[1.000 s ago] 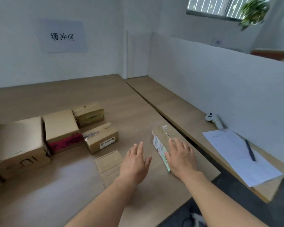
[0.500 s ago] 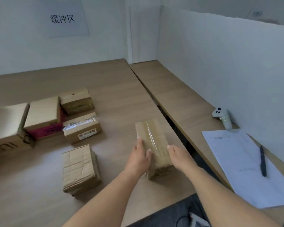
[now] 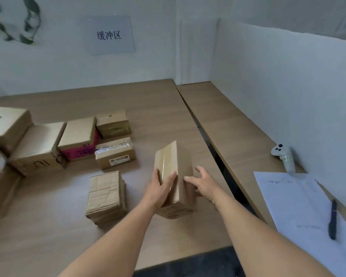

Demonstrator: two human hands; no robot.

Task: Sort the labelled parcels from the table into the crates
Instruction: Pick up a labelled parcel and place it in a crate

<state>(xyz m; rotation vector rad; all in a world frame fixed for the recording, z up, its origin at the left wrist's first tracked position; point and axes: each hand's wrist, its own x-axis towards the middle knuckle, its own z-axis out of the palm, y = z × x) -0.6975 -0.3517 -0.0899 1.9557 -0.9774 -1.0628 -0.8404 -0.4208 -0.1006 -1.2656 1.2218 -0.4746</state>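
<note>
Head view: your left hand [image 3: 161,186] grips the tall taped brown cardboard parcel [image 3: 174,176]; your right hand [image 3: 205,184] holds its other side, fingers spread.

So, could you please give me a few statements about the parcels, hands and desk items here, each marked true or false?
1. Both hands hold the taped parcel. True: left hand, right hand.
2. The pen lies on the paper sheet. True.
3. The white controller sits on the crumpled parcel. False: it rests on the right-hand table by the partition.
4. The parcel with the pink band is in a crate. False: it sits on the table; no crate shows.
</note>
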